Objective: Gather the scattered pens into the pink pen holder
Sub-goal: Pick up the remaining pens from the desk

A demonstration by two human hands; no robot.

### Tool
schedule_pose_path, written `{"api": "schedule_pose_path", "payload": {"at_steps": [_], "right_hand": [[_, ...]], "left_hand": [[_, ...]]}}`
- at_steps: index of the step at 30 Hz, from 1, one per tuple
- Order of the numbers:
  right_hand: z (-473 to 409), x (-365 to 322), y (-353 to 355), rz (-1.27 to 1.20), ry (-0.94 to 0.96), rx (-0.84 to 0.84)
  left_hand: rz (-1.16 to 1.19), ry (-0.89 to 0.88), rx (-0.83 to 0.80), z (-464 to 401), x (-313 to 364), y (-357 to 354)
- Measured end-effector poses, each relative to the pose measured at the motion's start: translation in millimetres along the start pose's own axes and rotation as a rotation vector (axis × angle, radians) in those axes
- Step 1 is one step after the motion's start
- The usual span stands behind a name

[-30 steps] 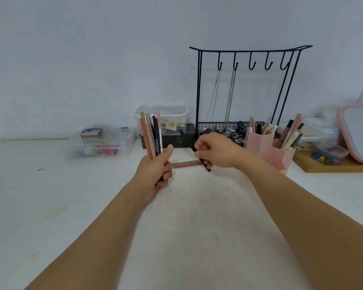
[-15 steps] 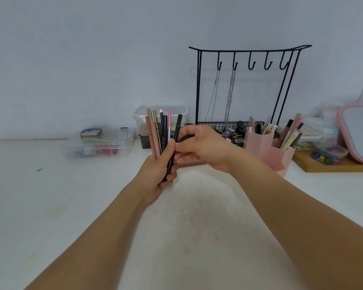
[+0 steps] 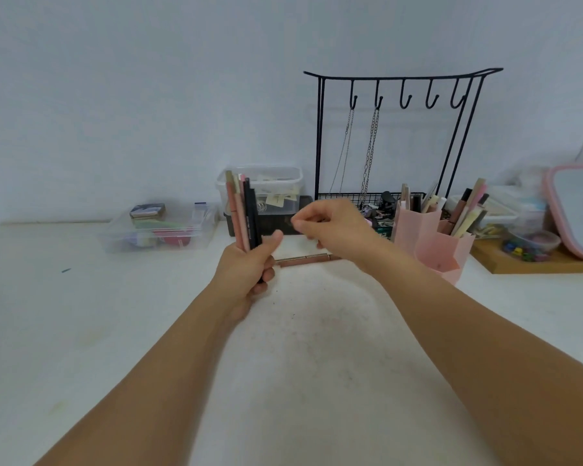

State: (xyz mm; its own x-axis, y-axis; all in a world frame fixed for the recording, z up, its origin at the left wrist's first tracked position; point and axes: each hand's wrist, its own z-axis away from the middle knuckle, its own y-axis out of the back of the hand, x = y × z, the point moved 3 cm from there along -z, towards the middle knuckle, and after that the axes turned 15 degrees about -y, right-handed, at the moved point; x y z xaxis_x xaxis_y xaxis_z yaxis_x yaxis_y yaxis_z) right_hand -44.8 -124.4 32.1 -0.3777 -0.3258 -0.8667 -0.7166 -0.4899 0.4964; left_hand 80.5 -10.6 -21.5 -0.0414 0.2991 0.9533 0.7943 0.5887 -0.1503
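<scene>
Left hand grips a pen bundle, right hand loosely curled, empty; remaining pen light, rigid, best pinched mid-barrel.

A home dressing table: jewellery stand, pink mirror, storage boxes.
</scene>
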Motion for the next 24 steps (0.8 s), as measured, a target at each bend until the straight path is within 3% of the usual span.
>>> {"api": "schedule_pose_path", "payload": {"at_steps": [2, 10, 22, 24], "right_hand": [[-8.4, 7.9, 14.0, 0.173, 0.032, 0.119], [-21.4, 52.8, 4.4, 0.650, 0.005, 0.049], [-20.2, 45.1, 21.5, 0.626, -0.055, -0.076], [-19.3, 45.7, 23.6, 0.526, -0.102, -0.118]], "left_hand": [[0.010, 0.029, 0.093, -4.0, 2.1, 8.5], [-0.035, 0.081, 0.297, -9.1, 0.4, 22.2], [-0.088, 0.063, 0.126, -6.1, -2.6, 14.6], [-0.098, 0.063, 0.121, -5.7, -2.2, 13.8]]}}
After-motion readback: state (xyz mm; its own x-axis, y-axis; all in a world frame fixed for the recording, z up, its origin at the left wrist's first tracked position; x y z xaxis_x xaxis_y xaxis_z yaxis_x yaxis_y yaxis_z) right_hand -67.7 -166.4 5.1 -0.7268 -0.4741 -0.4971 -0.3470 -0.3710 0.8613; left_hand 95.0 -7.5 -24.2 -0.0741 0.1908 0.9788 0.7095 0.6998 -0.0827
